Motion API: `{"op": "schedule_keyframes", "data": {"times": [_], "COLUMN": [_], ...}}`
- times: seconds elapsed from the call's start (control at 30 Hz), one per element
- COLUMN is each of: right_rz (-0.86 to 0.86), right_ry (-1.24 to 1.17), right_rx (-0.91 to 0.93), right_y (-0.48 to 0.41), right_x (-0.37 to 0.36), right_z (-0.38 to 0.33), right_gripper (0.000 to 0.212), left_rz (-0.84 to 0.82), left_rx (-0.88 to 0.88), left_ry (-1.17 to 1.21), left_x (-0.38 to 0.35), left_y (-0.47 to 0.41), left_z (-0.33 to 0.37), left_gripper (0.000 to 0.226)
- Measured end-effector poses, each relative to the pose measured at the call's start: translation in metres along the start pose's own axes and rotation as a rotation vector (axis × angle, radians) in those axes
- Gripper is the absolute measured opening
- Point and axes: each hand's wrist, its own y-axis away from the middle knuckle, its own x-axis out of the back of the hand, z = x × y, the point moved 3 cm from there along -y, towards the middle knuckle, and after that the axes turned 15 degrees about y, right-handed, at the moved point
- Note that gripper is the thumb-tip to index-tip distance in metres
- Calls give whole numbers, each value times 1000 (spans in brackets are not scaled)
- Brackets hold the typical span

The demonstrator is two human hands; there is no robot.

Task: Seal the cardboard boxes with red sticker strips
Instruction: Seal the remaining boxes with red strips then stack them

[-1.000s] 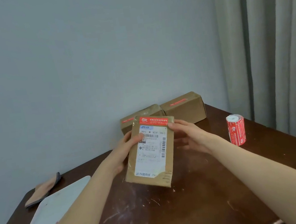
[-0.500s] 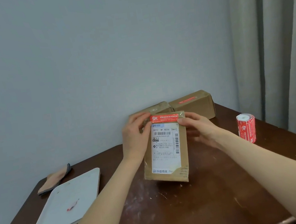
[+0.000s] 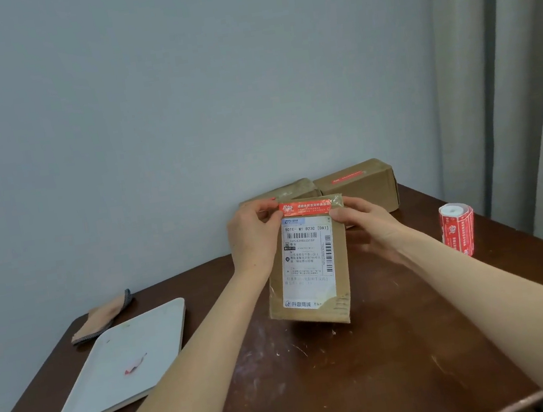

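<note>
A flat cardboard box with a white shipping label stands upright on its bottom edge on the brown table. A red sticker strip runs along its top edge. My left hand grips the box's upper left corner, fingertips at the strip's left end. My right hand holds the upper right corner with the thumb beside the strip's right end. Two more cardboard boxes, one with a red strip on top and one partly hidden, sit by the wall. A roll of red stickers stands at the right.
A white tray with a small red scrap lies at the left front. A folded cloth rests behind it near the wall. Grey curtains hang at the right, close to the table's right edge.
The box has been tipped from a slant to upright. My left hand climbed from its left side to the top left corner by the red strip. The view shifted left.
</note>
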Motion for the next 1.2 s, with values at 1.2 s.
{"op": "schedule_keyframes", "data": {"times": [1.2], "right_rz": [-15], "right_ry": [64], "right_rx": [-15], "right_y": [-7], "right_x": [-3], "right_z": [6], "right_gripper": [69], "left_rz": [-194], "left_rx": [216], "left_ry": [-89], "left_x": [0], "left_y": [-19], "left_z": [4], "left_gripper": [22]}}
